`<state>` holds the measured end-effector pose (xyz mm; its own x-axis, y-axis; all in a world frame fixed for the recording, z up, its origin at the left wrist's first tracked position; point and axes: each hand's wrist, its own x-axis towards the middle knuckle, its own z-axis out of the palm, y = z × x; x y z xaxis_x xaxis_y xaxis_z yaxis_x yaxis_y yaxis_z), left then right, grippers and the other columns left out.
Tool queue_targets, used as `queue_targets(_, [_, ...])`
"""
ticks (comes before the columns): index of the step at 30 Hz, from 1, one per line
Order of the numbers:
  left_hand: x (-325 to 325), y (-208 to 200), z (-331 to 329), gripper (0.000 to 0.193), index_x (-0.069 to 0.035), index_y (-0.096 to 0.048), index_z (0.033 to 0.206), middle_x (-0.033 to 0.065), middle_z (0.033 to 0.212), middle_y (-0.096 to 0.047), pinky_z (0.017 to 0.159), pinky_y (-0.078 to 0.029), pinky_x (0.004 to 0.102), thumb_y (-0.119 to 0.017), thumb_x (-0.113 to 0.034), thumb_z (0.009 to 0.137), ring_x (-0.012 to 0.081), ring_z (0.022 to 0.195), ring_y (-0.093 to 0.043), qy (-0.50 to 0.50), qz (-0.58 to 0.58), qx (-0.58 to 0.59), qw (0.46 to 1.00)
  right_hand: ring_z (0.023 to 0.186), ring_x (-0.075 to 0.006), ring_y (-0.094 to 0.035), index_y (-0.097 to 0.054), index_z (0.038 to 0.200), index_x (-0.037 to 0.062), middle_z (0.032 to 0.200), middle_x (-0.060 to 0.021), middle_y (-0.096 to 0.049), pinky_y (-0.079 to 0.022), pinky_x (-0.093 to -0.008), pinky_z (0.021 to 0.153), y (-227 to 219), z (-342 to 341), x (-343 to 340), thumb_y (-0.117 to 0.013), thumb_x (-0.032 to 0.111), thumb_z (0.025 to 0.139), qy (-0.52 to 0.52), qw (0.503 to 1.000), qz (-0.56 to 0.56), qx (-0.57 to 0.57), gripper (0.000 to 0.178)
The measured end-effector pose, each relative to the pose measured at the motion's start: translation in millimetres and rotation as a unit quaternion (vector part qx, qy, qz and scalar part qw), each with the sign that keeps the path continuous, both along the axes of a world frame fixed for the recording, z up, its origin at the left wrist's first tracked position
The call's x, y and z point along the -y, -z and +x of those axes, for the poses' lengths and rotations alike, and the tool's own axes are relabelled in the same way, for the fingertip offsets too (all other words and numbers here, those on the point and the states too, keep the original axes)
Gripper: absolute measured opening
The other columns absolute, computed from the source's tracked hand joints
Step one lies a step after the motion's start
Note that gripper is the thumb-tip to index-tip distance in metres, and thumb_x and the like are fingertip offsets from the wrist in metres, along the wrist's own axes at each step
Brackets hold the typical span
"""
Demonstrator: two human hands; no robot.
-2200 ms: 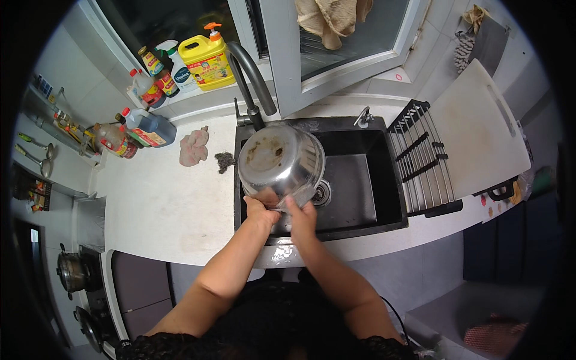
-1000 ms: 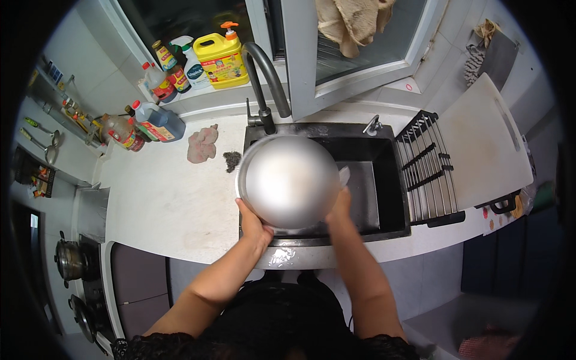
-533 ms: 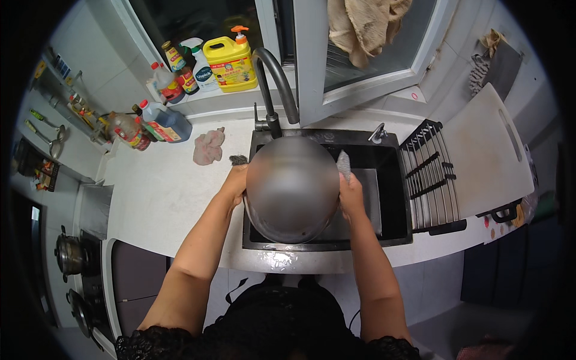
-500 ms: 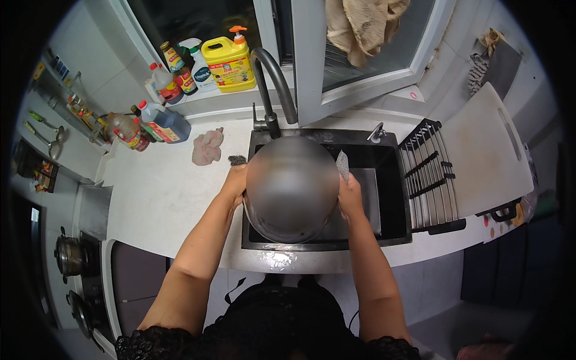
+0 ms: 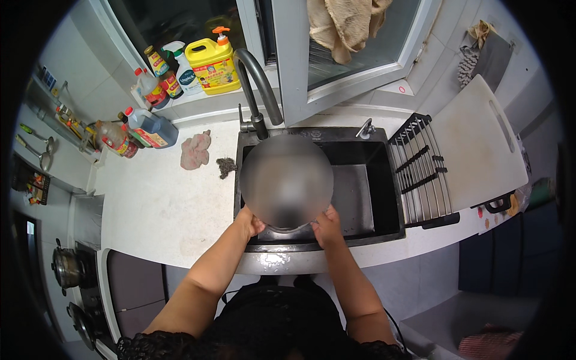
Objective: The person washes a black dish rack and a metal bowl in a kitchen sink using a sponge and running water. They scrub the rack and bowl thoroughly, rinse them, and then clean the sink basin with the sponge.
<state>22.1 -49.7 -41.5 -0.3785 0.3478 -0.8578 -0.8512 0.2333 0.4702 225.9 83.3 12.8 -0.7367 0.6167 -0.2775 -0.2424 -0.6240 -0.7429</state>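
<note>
A round grey metal vessel, its middle blurred, is over the left part of the black sink. My left hand is closed on its near-left edge. At the near-right edge, my right hand grips it too, fingers partly hidden behind the rim. Whether it is a pot, a bowl or a lid I cannot tell. On the counter left of the sink lies a dark wiry scrubber, with a pinkish cloth farther left. The dark faucet curves just behind the vessel.
A dish rack and a white cutting board stand to the right. Several sauce bottles and a yellow detergent jug line the back left. An open window sash juts in above the sink. Water wets the front edge.
Both hands have slid from the vessel's sides to its near edge. The pale translucent piece by my right hand is out of sight. The scrubber now shows whole. My view has shifted slightly.
</note>
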Motion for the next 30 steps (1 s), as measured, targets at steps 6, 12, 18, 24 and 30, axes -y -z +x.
queue_targets(6, [-7, -106, 7, 0.110, -0.002, -0.025, 0.140, 0.0198, 0.122, -0.051, 0.084, -0.046, 0.0574, -0.037, -0.086, 0.070, 0.0357, 0.100, -0.059, 0.256, 0.217, -0.029, 0.942, 0.088, -0.0260, -0.060, -0.058, 0.104, 0.0016, 0.095, -0.0117, -0.064, -0.047, -0.0353, 0.081, -33, 4, -10, -0.057, 0.006, 0.082, -0.125, 0.694, 0.670, 0.230, 0.023])
queue_targets(12, [-3, -107, 10, 0.038, 0.008, -0.048, 0.111, 0.0215, 0.100, -0.059, 0.067, -0.059, 0.0478, -0.055, 0.000, 0.074, 0.0327, 0.080, -0.067, 0.118, 0.133, 0.022, 0.984, 0.103, -0.0276, -0.056, -0.060, 0.108, 0.0075, 0.103, -0.0090, -0.062, -0.042, -0.0419, 0.091, -7, 4, 3, -0.053, 0.005, 0.081, -0.201, 0.626, 0.745, 0.112, 0.028])
queue_targets(18, [16, -97, 23, 0.045, 0.010, -0.045, 0.113, 0.0206, 0.095, -0.059, 0.061, -0.061, 0.0430, -0.044, 0.016, 0.068, 0.0309, 0.075, -0.066, 0.129, 0.086, -0.130, 0.979, 0.132, -0.0250, -0.033, -0.057, 0.118, 0.0141, 0.127, -0.0027, -0.052, -0.021, -0.0588, 0.107, -4, 19, -63, -0.051, 0.013, 0.083, -0.323, 0.345, 0.853, 0.222, 0.036])
queue_targets(24, [11, -119, 43, 0.084, -0.017, -0.014, 0.144, 0.0191, 0.124, -0.046, 0.051, -0.057, 0.0325, -0.044, 0.013, 0.072, 0.0281, 0.092, -0.061, 0.204, 0.118, -0.163, 0.958, 0.133, -0.0297, -0.031, -0.052, 0.125, 0.0004, 0.130, -0.0062, -0.051, -0.020, -0.0524, 0.109, -11, -12, -97, -0.047, 0.020, 0.087, -0.155, 0.166, 0.947, 0.227, 0.044])
queue_targets(30, [6, -122, 59, 0.092, -0.022, -0.007, 0.146, 0.0177, 0.127, -0.044, 0.049, -0.056, 0.0303, -0.045, 0.014, 0.071, 0.0285, 0.094, -0.059, 0.172, 0.126, -0.206, 0.955, 0.094, -0.0343, -0.056, -0.063, 0.102, 0.0046, 0.105, -0.0148, -0.059, -0.046, -0.0411, 0.081, 28, -16, -20, -0.052, 0.017, 0.082, -0.221, 0.532, 0.745, 0.335, 0.026])
